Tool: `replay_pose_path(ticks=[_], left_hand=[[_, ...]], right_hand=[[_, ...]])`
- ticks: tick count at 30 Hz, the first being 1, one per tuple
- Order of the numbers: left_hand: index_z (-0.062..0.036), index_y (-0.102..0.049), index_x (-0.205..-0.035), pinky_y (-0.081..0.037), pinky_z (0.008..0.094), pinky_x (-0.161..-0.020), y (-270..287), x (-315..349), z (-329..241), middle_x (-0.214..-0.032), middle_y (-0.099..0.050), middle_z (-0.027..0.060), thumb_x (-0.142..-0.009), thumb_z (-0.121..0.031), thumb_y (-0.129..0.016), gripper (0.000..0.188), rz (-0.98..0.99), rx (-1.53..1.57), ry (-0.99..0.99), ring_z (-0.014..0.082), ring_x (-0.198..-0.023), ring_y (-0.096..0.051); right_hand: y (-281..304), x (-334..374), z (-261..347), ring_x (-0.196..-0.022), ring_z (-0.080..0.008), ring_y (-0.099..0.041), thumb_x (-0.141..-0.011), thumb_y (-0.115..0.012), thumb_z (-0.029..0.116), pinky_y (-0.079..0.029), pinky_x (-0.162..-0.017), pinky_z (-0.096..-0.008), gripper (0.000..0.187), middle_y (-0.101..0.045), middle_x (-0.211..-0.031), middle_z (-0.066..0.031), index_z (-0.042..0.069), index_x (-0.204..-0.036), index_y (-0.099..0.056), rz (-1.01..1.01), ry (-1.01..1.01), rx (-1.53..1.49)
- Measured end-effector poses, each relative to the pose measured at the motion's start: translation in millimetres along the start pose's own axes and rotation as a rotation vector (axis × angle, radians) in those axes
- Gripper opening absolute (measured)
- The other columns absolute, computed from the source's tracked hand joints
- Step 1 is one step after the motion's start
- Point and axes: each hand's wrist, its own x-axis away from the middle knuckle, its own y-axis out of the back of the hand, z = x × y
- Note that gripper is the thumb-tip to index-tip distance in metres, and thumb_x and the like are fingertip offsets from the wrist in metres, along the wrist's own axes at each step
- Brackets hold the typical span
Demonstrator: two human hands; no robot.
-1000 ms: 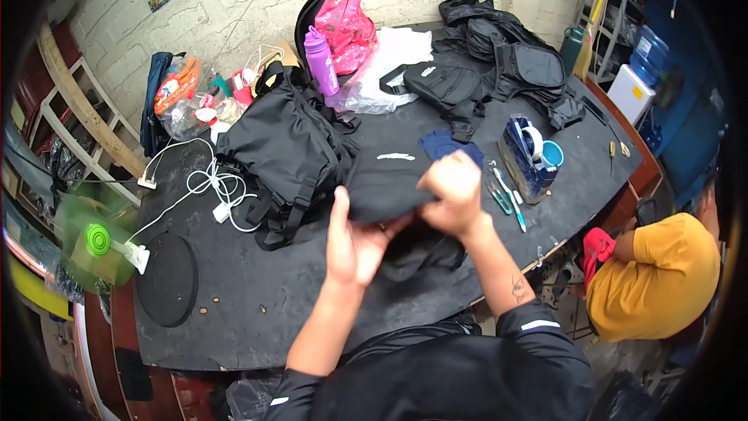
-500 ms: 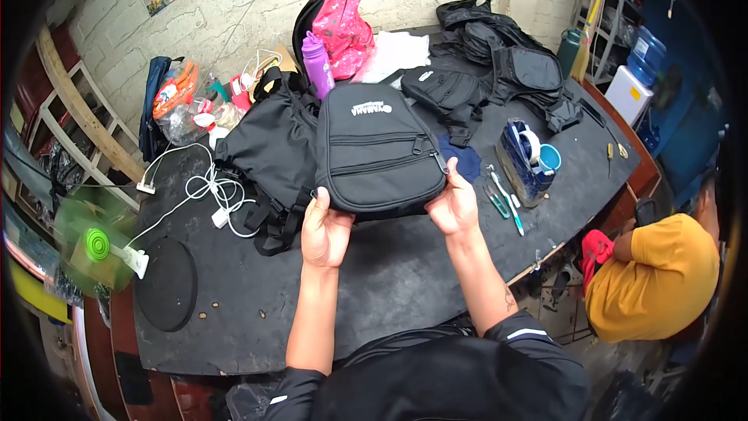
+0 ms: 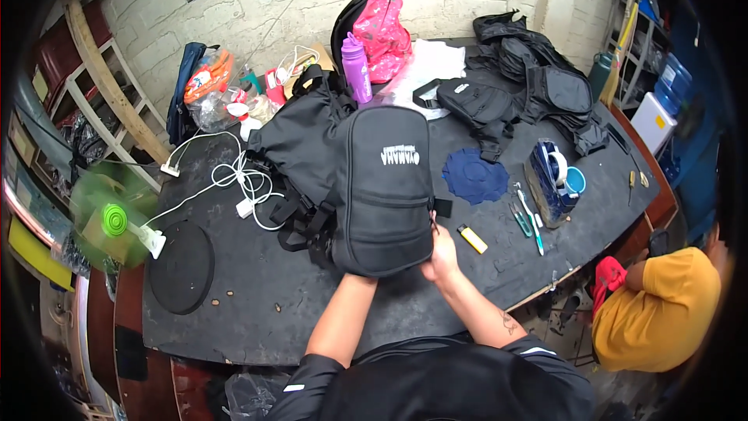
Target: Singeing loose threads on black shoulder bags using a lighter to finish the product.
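Note:
A black zippered bag [image 3: 389,187] with white printing is held up over the table, tilted toward me. My right hand [image 3: 441,256] grips its lower right side, thumb at the edge. At the bottom edge my left hand [image 3: 360,282] goes under the bag, and its fingers are hidden behind it. Just left of the bag lies a larger black backpack [image 3: 300,136] with dangling straps. A small yellow piece with a dark end [image 3: 472,239], perhaps a lighter, lies right of my right hand. Beyond it is a round dark blue cloth [image 3: 475,175].
Scissors-like snips [image 3: 520,220], a toothbrush [image 3: 530,222] and a tape dispenser [image 3: 549,195] lie right. Black bags [image 3: 538,70], a purple bottle [image 3: 356,70] and a pink backpack [image 3: 386,35] stand behind. White cables [image 3: 241,179] and a spinning fan [image 3: 114,220] are left. A person in yellow [image 3: 662,308] sits right.
The bag has turned to a more upright, sideways angle, its zippered front shifting left. My left hand has slid under it. The blue cloth and yellow piece have come into sight.

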Motion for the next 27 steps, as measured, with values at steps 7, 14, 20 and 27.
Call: replay_pose_path(ticks=[7, 14, 20, 27], left_hand=[[-0.0088, -0.025, -0.143, -0.02, 0.0319, -0.111, 81.8, 34.1, 12.7, -0.149, -0.023, 0.0081, -0.098, -0.042, -0.025, 0.056, 0.014, 0.297, -0.061, 0.0202, -0.133, -0.026], [-0.0106, -0.035, -0.136, -0.029, 0.036, -0.106, 24.9, -8.4, -41.6, -0.142, -0.035, 0.0095, -0.095, -0.04, -0.033, 0.051, -0.555, 0.148, 0.075, 0.021, -0.126, -0.037], [-0.0102, -0.034, -0.137, -0.029, 0.0352, -0.106, 19.1, 7.1, -26.2, -0.142, -0.034, 0.0094, -0.095, -0.04, -0.032, 0.051, -0.511, 0.152, 0.126, 0.0208, -0.126, -0.036], [-0.0098, -0.032, -0.138, -0.027, 0.0344, -0.107, 14.7, 29.5, -11.4, -0.143, -0.032, 0.0092, -0.096, -0.04, -0.031, 0.051, -0.445, 0.177, 0.21, 0.0205, -0.127, -0.035]], right_hand=[[3.1, 25.0, -33.2, -0.088, -0.0123, -0.059, -0.097, -0.042, 0.04, -0.047, -0.077, -0.0266, 0.048, -0.066, -0.098, -0.0069, -0.004, -0.101, -0.062, 0.002, 0.206, 0.233], [21.9, 21.3, 41.8, -0.053, -0.0156, -0.058, -0.095, -0.041, 0.046, -0.048, -0.06, -0.0306, 0.054, -0.064, -0.07, -0.0106, -0.001, -0.078, -0.062, 0.313, -0.303, 0.736], [81.9, 16.6, 86.4, -0.094, -0.0261, -0.049, -0.072, -0.072, 0.018, -0.039, -0.08, -0.0372, 0.026, -0.053, -0.093, -0.0077, 0.008, -0.095, -0.064, -0.416, 0.668, 1.924], [117.9, 27.2, 82.2, -0.097, -0.0267, -0.046, -0.071, -0.073, 0.027, -0.036, -0.084, -0.0392, 0.034, -0.052, -0.097, -0.0072, 0.009, -0.099, -0.065, -0.103, 0.568, 1.954]])
